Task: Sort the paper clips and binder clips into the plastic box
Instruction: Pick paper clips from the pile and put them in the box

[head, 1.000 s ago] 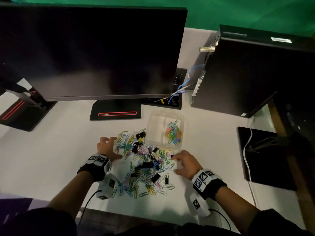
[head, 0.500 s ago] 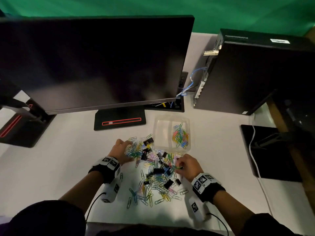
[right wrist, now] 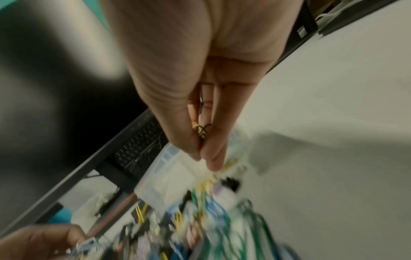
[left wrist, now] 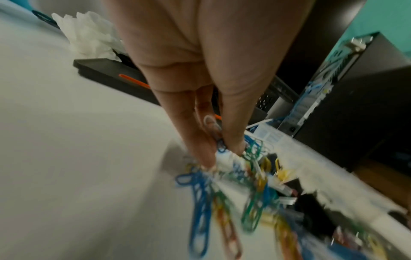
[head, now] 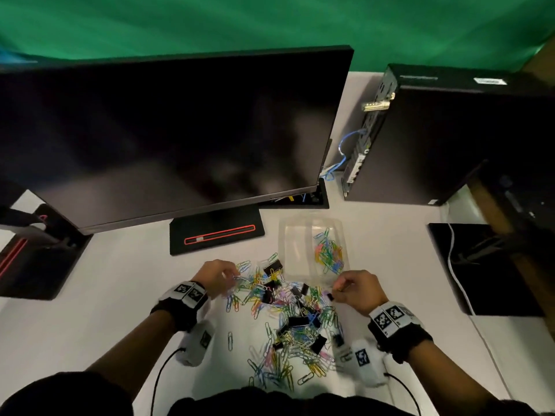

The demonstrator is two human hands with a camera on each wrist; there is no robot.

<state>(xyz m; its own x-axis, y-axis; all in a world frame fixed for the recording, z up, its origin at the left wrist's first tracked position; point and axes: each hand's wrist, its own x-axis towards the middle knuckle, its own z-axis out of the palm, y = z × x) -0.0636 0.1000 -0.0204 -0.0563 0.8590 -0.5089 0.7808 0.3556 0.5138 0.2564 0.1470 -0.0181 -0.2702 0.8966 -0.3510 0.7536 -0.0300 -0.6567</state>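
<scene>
Your left hand (head: pixel 214 276) pinches a bunch of paper clips (left wrist: pixel 222 146) at the left side of the pile (head: pixel 288 319) in the middle of the counter (head: pixel 90 310). They hook together, so extra ones may lift and drop. Your right hand (head: pixel 356 288) pinches something small, maybe a binder clip (right wrist: pixel 201 131); the picture is blurry. The plastic box (head: pixel 295 235) sits just above the pile, with clips only in its right half, so a clip could land in the wrong half.
</scene>
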